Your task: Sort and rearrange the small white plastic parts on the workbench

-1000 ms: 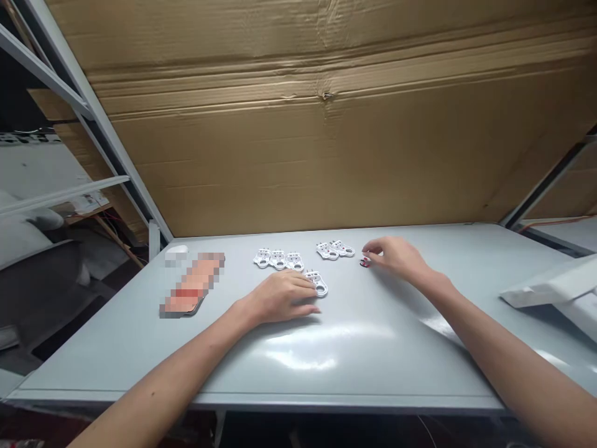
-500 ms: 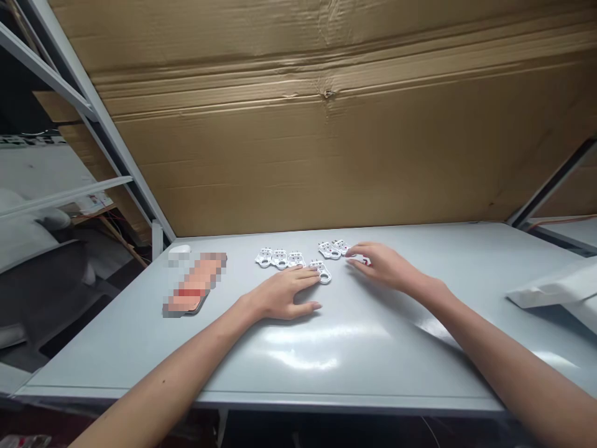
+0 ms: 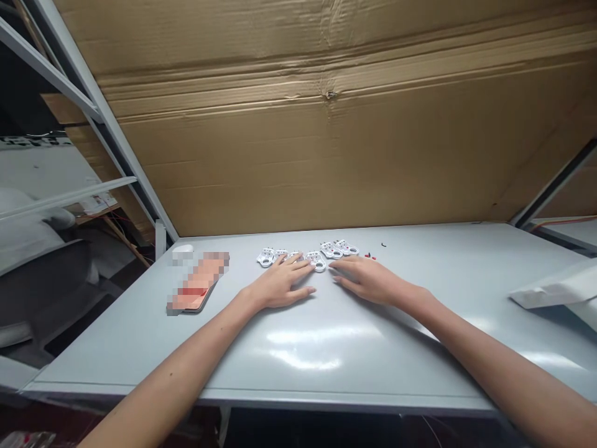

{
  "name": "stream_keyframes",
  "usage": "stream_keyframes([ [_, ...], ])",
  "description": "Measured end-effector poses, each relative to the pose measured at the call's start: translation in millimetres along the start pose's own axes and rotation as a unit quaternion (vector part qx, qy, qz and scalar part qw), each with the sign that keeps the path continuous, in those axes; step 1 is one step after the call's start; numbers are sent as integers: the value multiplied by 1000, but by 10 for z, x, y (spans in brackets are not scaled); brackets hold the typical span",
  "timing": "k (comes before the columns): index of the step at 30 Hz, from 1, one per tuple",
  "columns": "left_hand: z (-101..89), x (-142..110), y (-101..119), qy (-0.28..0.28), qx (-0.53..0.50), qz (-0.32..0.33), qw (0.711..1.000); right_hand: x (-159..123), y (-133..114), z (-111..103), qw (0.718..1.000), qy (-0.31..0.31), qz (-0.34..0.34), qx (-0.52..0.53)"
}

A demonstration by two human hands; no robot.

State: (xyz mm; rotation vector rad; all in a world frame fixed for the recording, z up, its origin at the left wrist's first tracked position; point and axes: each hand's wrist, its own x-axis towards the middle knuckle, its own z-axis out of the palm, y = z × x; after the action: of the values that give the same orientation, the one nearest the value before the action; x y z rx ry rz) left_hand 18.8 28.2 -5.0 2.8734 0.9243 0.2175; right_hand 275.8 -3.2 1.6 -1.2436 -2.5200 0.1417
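Several small white plastic pieces with ring ends (image 3: 339, 249) lie in a row near the far middle of the grey table (image 3: 326, 348). My left hand (image 3: 280, 285) lies flat with fingers stretched out, its fingertips touching one white piece (image 3: 317, 262) at the row's middle. My right hand (image 3: 368, 280) rests flat and open just right of it, fingertips pointing left toward the same piece, holding nothing. A tiny red and black part (image 3: 370, 256) lies on the table just beyond my right hand.
A blurred orange-red flat object (image 3: 198, 283) and a small white item (image 3: 183, 249) lie at the left. A white bag (image 3: 555, 289) sits at the right edge. A large cardboard sheet (image 3: 326, 124) stands behind the table. A small black bit (image 3: 384, 244) lies far right of the row.
My right hand let go of the tiny red part and slid left and nearer. My left hand pushed the white piece up toward the row.
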Motion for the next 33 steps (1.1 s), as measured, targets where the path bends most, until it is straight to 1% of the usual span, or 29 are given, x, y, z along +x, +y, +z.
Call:
stream_keyframes([
  [2,12,2,-12,-3,-1,-6,1000,8,20,30,1000,14,7,-10],
  [6,33,-4,-20,2,10,-10,1000,25,91,139,997,66,23,-29],
  [8,38,-11,-10,22,24,-4,999,28,117,179,996,63,34,-47],
  [10,40,-18,14,54,35,18,998,26,122,181,997,38,37,-64],
  [12,46,-21,52,91,36,57,994,18,105,140,997,20,26,-66],
  [15,63,-19,123,123,10,111,986,6,59,38,998,22,9,-50],
  [17,73,-14,168,123,-14,130,984,1,35,-12,999,25,12,-45],
  [19,73,-11,202,115,-32,136,983,2,33,-20,998,42,25,-45],
  [23,45,-16,226,94,-46,122,987,22,120,83,992,111,26,-50],
  [25,33,-23,223,88,-51,117,988,35,190,153,990,127,12,-53],
  [29,26,-32,210,86,-59,115,988,53,308,236,993,115,5,-38],
  [33,13,-41,190,89,-47,110,989,63,332,218,996,89,-7,-12],
])
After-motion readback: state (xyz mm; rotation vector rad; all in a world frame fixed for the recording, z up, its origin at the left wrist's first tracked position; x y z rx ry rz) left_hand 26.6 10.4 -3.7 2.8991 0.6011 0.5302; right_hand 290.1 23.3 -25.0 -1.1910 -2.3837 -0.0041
